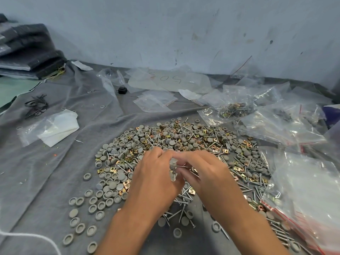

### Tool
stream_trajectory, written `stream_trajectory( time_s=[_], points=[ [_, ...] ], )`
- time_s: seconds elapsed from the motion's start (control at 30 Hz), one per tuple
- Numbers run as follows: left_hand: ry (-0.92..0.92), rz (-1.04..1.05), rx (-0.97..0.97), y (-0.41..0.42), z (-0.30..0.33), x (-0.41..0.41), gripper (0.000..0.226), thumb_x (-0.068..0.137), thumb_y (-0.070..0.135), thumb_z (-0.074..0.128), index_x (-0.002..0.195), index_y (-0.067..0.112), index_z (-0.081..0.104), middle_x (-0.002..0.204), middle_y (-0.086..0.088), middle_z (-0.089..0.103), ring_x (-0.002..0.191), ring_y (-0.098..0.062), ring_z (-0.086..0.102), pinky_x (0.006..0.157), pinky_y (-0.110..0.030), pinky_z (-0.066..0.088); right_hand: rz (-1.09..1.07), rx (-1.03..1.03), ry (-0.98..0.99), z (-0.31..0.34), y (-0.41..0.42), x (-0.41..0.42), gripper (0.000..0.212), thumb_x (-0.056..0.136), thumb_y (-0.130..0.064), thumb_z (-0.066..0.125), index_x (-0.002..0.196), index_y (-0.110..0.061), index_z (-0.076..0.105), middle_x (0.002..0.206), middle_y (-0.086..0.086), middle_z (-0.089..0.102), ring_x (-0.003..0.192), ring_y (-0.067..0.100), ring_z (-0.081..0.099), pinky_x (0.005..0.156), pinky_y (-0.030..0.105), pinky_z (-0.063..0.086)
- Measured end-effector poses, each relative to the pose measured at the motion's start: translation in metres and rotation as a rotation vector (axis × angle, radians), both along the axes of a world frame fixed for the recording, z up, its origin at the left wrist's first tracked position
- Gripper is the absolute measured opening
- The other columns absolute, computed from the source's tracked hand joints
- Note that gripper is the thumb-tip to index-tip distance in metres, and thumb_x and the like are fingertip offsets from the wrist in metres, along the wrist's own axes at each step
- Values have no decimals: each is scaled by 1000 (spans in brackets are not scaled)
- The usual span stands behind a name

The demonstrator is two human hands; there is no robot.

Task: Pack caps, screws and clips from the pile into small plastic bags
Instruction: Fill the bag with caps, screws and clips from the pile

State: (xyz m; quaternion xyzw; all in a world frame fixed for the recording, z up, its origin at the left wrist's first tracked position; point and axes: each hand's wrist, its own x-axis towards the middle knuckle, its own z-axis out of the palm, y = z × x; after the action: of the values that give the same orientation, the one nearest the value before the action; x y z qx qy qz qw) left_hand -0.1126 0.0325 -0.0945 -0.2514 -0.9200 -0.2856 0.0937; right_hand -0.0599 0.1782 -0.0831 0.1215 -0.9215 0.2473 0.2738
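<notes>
A wide pile (184, 144) of grey round caps, silver screws and brass clips covers the grey cloth (55, 172) in the middle. Both my hands meet above the pile's near half. My left hand (154, 173) and my right hand (204, 170) both pinch a small clear plastic bag (173, 168) between them; screws and a cap show inside it. Loose caps (92, 203) lie scattered to the near left, loose screws (180, 212) just below my wrists.
A heap of clear bags (303, 190) with red zip strips lies at the right, filled bags (233, 107) behind it. Flat empty bags (154, 102) lie at the back, a white bag (57, 127) and black ties (36, 105) at the left. A wall rises behind.
</notes>
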Motion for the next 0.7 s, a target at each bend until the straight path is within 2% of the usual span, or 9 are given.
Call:
stream_trajectory(
  time_s=[0.13,0.2,0.27,0.33,0.43,0.57,0.7],
  points=[
    [-2,11,-1,0,-1,-1,38,86,44,66,122,38,56,95,19,41,93,-3,41,78,-22,41,26,-147,-39,-2,-4,-1,39,81,-8,82,115,-22,67,102,-14,66,91,-1,65,77,9,47],
    [-6,7,8,0,-1,-1,41,87,46,65,125,38,55,96,20,40,95,-4,42,79,-22,41,18,-277,-23,-1,0,-2,37,81,-10,82,111,-24,66,101,-16,66,91,-3,67,74,9,48],
    [-10,12,18,-1,-1,-1,43,86,47,66,127,39,54,94,22,39,92,-3,43,79,-23,43,-76,-311,-27,-1,14,-5,30,84,-19,78,108,-30,64,99,-21,64,93,-7,65,78,8,50],
    [-11,23,18,-2,-1,-1,43,86,47,66,126,38,54,92,25,37,89,-3,43,78,-25,47,-207,-209,-195,-6,33,-8,25,87,-28,73,108,-38,63,98,-24,61,93,-8,61,83,10,50],
    [-18,22,11,-2,-1,-1,44,85,47,65,127,38,53,92,27,35,87,-2,42,77,-25,49,-292,15,-491,-21,43,-13,18,92,-36,71,108,-42,64,103,-23,57,97,-3,57,82,18,46],
    [-12,15,14,-2,-1,-1,42,85,47,65,125,41,53,93,25,37,88,-2,43,77,-26,51,-311,207,-548,-32,34,-21,26,95,-47,63,121,-43,62,116,-16,53,115,9,48,89,28,47],
    [1,15,17,-4,-2,-3,43,84,47,65,125,41,53,94,23,39,90,-3,43,80,-26,49,-263,256,-509,-37,27,-20,21,97,-47,59,118,-43,59,119,-15,50,114,11,43,85,26,38]
  ],
)
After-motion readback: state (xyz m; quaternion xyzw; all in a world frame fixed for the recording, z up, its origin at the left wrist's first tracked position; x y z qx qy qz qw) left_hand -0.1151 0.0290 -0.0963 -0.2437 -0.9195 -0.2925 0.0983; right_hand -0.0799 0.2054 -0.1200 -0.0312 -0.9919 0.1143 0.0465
